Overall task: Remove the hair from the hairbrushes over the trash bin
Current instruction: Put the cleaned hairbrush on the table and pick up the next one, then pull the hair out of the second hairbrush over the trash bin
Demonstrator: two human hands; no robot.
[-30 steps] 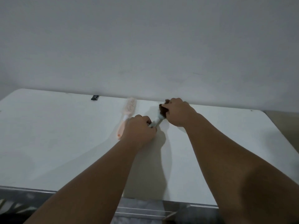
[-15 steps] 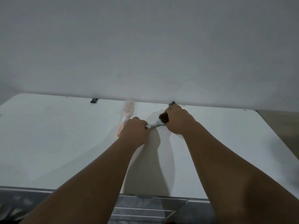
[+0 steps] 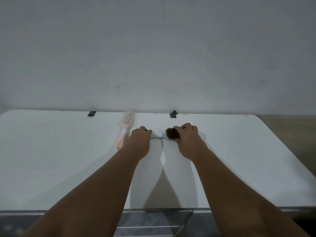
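Observation:
A pale blue hairbrush lies level between my hands above the white table. My left hand grips its handle. Its head is covered with a clump of dark brown hair, and my right hand curls over that head and the hair. A pink hairbrush lies on the table just left of my left hand, bristles up, handle pointing toward me. No trash bin is in view.
A plain grey wall stands right behind the table. Two small black clips sit at the table's far edge. Below the near edge run metal bars of a rack. A brown floor strip shows at the right.
The blue brush has turned from slanted to level and come slightly toward me. My right hand has shifted right over the hair-filled head. The view has tilted, showing the second clip.

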